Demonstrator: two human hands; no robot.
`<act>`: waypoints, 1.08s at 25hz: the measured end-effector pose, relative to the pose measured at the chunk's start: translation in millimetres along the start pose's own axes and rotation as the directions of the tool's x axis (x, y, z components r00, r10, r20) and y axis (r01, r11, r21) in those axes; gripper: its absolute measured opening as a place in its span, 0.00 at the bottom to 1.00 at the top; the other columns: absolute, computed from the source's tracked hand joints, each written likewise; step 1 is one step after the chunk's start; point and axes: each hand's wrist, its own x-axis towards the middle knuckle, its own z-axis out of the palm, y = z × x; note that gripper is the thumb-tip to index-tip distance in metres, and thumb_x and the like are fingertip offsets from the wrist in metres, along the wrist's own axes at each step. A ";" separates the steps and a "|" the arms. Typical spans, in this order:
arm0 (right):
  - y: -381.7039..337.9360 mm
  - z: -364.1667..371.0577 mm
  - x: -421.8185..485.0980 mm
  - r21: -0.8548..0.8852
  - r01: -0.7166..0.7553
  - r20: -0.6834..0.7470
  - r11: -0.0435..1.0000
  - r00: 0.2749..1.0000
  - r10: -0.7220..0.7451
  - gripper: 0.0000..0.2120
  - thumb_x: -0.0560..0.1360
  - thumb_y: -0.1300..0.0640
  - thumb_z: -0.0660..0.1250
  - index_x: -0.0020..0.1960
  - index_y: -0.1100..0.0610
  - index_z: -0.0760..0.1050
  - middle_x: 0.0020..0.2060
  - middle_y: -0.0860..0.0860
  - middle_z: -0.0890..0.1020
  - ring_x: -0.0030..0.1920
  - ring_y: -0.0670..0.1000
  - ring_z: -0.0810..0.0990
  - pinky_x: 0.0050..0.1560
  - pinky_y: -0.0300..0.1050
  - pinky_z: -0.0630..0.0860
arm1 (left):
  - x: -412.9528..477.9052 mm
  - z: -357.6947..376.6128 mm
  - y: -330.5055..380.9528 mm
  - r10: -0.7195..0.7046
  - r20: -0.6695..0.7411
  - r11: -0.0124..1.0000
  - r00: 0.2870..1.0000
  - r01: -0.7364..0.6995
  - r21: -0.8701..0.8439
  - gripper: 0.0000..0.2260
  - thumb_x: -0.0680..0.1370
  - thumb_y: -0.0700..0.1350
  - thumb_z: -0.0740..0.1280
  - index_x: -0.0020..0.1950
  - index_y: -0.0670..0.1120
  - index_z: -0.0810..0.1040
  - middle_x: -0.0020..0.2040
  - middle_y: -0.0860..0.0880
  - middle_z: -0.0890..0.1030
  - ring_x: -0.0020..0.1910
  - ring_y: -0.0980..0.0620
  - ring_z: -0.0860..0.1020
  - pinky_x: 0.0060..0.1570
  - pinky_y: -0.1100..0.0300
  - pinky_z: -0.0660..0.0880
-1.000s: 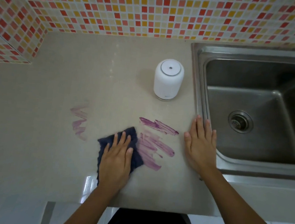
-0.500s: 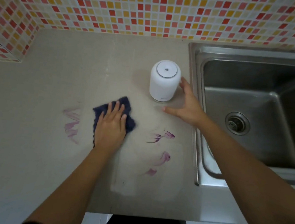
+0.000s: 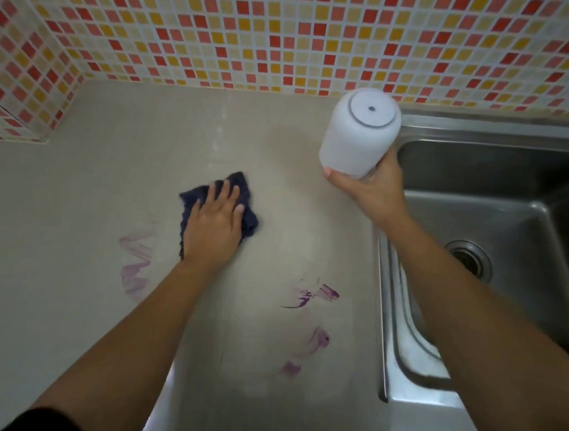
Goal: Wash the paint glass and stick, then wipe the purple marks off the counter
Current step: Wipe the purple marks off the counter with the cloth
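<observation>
My left hand (image 3: pixel 214 224) lies flat on a dark blue cloth (image 3: pixel 247 208) and presses it onto the beige counter (image 3: pixel 88 198). Faint purple marks (image 3: pixel 136 266) lie just left of that hand. Darker purple streaks (image 3: pixel 314 295) and smaller smears (image 3: pixel 316 342) remain on the counter to its right, toward the sink. My right hand (image 3: pixel 373 188) grips the bottom of a white cylindrical container (image 3: pixel 359 136) and holds it tilted, lifted off the counter beside the sink's left rim. No paint glass or stick is in view.
A steel sink (image 3: pixel 389 259) with a drain (image 3: pixel 468 259) fills the right side. Mosaic tile walls (image 3: pixel 292 33) close off the back and the left corner. The counter's front edge runs along the bottom of the view.
My right hand took hold of the white container and lifted it back toward the wall. The cloth wiped away most of the dark streaks and my left hand moved it up the counter.
</observation>
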 end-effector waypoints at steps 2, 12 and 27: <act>-12.2 -15.6 15.0 -0.015 0.076 -0.047 0.997 0.996 -0.077 0.42 0.61 0.54 0.80 0.69 0.59 0.62 0.60 0.49 0.74 0.60 0.44 0.74 0.57 0.33 0.73 | 31.8 11.5 44.2 0.125 0.070 0.992 0.990 -0.126 0.008 0.21 0.83 0.49 0.47 0.76 0.46 0.57 0.78 0.48 0.56 0.77 0.48 0.53 0.73 0.48 0.52; -8.0 -49.5 19.3 -0.021 0.055 -0.004 0.998 0.998 -0.055 0.44 0.60 0.51 0.80 0.70 0.57 0.62 0.62 0.48 0.75 0.61 0.41 0.74 0.58 0.35 0.73 | 30.8 -1.1 -34.9 0.268 0.029 0.963 0.963 -0.268 -0.016 0.26 0.80 0.61 0.43 0.73 0.52 0.65 0.74 0.51 0.64 0.75 0.48 0.61 0.71 0.45 0.58; -6.5 -65.4 34.5 -0.092 0.119 0.030 0.989 0.993 -0.117 0.44 0.62 0.55 0.80 0.71 0.57 0.61 0.62 0.46 0.73 0.59 0.33 0.71 0.55 0.26 0.70 | 60.0 -4.8 -9.0 0.181 0.092 0.978 0.979 -0.189 0.093 0.30 0.73 0.70 0.45 0.74 0.64 0.55 0.77 0.57 0.55 0.77 0.48 0.52 0.71 0.37 0.50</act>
